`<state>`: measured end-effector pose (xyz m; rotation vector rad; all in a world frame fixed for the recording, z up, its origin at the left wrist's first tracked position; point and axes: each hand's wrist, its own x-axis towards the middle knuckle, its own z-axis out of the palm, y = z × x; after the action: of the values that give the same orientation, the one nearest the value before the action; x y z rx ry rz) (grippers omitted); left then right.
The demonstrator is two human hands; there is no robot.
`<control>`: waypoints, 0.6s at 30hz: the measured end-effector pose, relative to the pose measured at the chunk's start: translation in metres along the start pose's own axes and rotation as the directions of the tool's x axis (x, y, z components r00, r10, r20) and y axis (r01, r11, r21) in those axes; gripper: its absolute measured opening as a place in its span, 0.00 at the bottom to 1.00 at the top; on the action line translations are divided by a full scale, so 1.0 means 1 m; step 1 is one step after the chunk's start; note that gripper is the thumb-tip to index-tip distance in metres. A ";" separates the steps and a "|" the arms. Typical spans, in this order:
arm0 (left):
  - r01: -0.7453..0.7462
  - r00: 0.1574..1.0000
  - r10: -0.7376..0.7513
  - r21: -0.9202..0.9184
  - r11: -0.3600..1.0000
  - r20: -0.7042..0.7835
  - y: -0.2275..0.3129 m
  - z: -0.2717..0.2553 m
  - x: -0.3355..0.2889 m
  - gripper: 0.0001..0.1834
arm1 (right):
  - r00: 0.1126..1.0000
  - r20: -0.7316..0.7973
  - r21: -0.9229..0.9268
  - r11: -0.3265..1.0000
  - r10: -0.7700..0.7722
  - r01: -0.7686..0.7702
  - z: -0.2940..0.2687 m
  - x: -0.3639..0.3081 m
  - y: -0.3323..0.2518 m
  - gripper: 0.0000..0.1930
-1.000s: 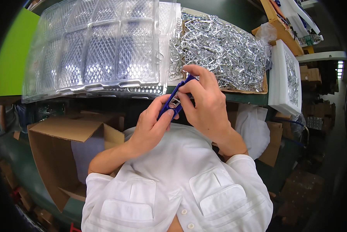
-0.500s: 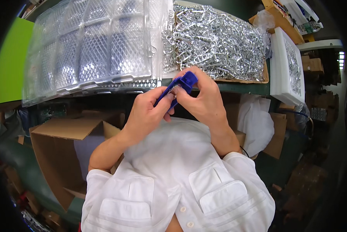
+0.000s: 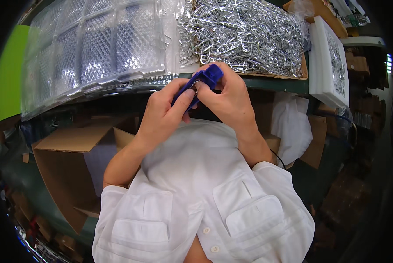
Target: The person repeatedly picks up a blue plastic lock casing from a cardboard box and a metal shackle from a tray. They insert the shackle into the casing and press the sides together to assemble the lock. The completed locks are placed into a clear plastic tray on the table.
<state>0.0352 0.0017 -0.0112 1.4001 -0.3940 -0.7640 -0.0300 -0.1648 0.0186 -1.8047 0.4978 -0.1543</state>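
A blue plastic piece (image 3: 211,75), long and narrow with a blocky upper end, is held between my two hands over the near edge of the bench. My left hand (image 3: 161,107) pinches its lower part, the thumb lying along it. Around the blocky end curl the fingers of my right hand (image 3: 231,100), and that thumb presses down at the middle. Between the thumbs shows a bit of a small shiny metal part (image 3: 195,85); the fingertips hide most of it. Just beyond my hands lies a heap of silvery bent-metal clips (image 3: 249,37) in a shallow cardboard box.
Clear plastic compartment trays (image 3: 97,50) are stacked at the left of the bench, beside a bright green panel (image 3: 5,74). A white foam tray (image 3: 321,65) stands at the right. Below the bench are an open cardboard box (image 3: 65,179) and white wrapping (image 3: 293,131).
My hands and the blue piece sit slightly higher in the picture, while the bench things have shifted up too. The grip looks much the same, with the thumbs still at the metal part.
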 end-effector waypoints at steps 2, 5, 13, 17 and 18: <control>-0.032 0.999 0.030 0.045 0.999 0.035 -0.002 -0.001 -0.001 0.13 | 0.998 -0.050 -0.073 0.996 -0.045 0.041 0.004 -0.006 -0.002 0.11; -0.066 0.997 0.062 0.077 0.995 0.053 -0.003 0.001 -0.002 0.14 | 0.993 -0.078 -0.103 0.991 -0.088 0.080 0.004 -0.014 -0.002 0.11; -0.102 0.994 0.093 0.178 0.979 0.057 -0.005 0.002 -0.003 0.13 | 0.988 -0.080 -0.083 0.989 -0.132 0.125 0.000 -0.020 0.001 0.13; -0.082 0.997 0.080 0.193 0.978 0.021 -0.006 0.004 -0.002 0.12 | 0.999 -0.025 0.070 0.997 -0.039 0.041 -0.002 -0.014 -0.002 0.13; -0.071 0.997 0.070 0.197 0.978 0.015 -0.006 0.004 -0.002 0.12 | 1.000 0.000 0.132 0.991 -0.003 0.003 -0.001 -0.013 -0.003 0.12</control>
<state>0.0298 0.0006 -0.0163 1.5608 -0.5347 -0.6862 -0.0415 -0.1602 0.0236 -1.6767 0.4739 -0.1844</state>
